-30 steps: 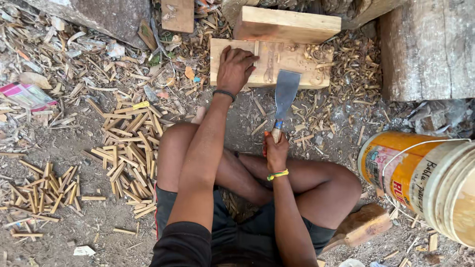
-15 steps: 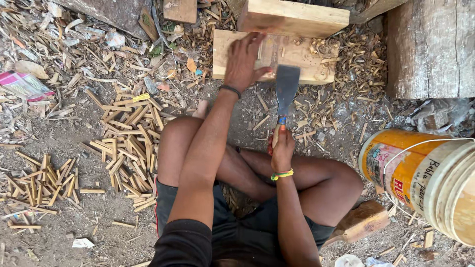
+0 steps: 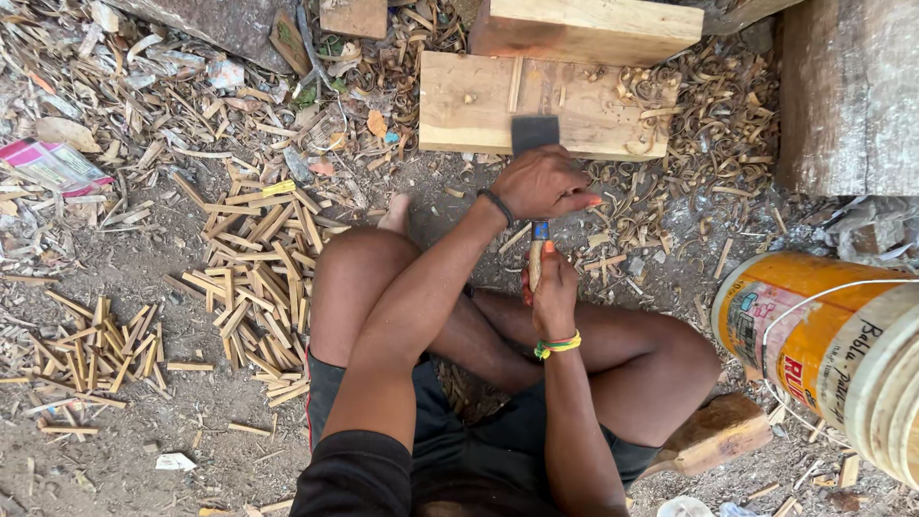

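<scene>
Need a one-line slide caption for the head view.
Seated person's right hand holds a cleaver by its handle, left hand over the blade, at a wooden block.

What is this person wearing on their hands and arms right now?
Both hands are bare, no gloves. The left hand has a thin dark band at the wrist; the right hand has a green, yellow and red band. A black sleeve covers the left upper arm.

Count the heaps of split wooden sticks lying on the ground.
2. The larger stick heap lies beside the person's left knee; the smaller stick heap lies farther left near the frame edge. Loose sticks are scattered between; more may be hidden among the shavings.
</scene>
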